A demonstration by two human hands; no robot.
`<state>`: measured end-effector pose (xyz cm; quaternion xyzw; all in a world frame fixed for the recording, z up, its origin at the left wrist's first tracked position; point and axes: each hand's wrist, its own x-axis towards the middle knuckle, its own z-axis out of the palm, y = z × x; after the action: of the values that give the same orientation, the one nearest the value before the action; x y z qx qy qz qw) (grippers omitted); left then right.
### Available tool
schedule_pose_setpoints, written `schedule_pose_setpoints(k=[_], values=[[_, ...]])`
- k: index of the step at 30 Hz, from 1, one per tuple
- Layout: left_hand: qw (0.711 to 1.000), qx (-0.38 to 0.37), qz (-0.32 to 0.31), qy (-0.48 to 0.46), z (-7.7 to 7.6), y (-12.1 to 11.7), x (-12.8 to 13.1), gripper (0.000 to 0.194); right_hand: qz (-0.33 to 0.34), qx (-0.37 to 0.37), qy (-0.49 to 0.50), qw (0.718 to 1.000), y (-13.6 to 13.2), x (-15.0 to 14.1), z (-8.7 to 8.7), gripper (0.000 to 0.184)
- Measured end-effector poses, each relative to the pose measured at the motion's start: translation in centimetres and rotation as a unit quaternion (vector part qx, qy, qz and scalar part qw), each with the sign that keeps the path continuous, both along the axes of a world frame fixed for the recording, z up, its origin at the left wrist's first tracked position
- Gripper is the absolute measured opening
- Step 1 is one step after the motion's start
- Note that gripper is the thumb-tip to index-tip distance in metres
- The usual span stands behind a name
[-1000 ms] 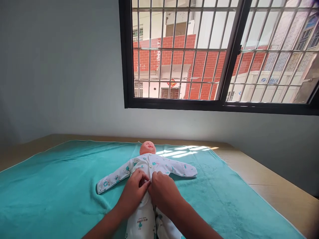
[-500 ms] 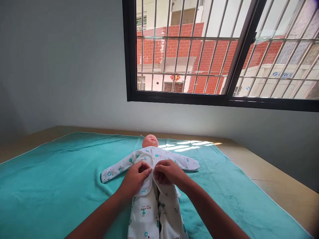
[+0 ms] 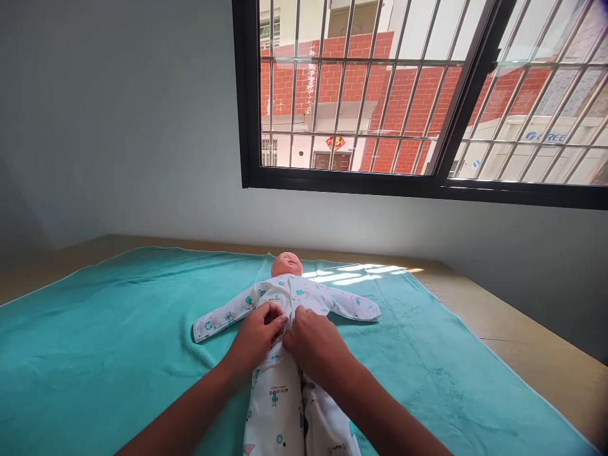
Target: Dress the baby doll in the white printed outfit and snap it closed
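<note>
Right hand [image 3: 317,342] inward, jacket [image 3: 308,292] partly hidden

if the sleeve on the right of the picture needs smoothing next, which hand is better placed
Likely the right hand: it is at the front of the shirt, on the side nearer that sleeve. The left hand, also at the front, would probably have to cross past the right.
</note>
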<state>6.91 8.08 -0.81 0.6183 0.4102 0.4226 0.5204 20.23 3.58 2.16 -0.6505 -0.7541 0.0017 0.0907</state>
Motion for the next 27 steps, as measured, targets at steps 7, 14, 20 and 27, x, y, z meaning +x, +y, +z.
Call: schedule_pose_setpoints(k=[7,14,20,27], values=[[1.0,-0.016,0.003,0.007,-0.2,0.3,0.0,0.03,0.036,-0.018,0.166,0.985,2.1,2.4,-0.9,0.021],[0.999,-0.001,-0.001,0.039,1.0,-0.4,0.2,0.026,0.043,-0.24,0.548,0.8,2.9,4.3,-0.8,0.019],[0.999,-0.025,-0.01,0.046,1.1,-0.4,0.3,0.024,0.061,-0.254,0.568,0.78,2.9,4.3,-0.9,0.027],[0.994,0.046,0.04,0.095,1.5,-1.0,0.5,0.019,0.098,-0.261,0.552,0.786,2.8,4.7,-0.8,0.02]])
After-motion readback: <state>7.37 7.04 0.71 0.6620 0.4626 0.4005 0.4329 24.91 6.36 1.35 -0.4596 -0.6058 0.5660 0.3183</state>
